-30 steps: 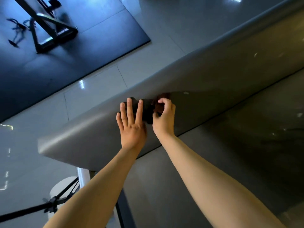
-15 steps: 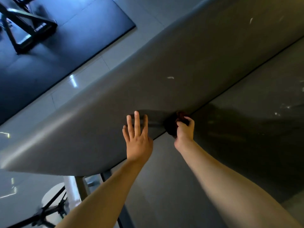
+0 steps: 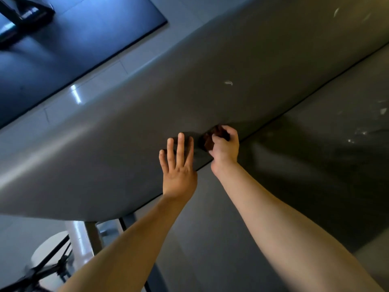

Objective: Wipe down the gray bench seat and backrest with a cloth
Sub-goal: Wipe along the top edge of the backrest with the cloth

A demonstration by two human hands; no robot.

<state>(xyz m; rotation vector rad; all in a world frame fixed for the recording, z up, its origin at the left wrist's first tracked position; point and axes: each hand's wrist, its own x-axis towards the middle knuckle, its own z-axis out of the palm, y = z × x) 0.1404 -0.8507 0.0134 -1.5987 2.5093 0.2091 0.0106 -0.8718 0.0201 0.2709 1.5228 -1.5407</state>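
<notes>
While the right hand curls round a dark cloth at the seam where the gray bench's backrest meets its seat, the left hand lies flat on the backrest just beside it, fingers spread. Beyond the backrest lie pale floor tiles and a dark mat; a black tripod stands at lower left.
</notes>
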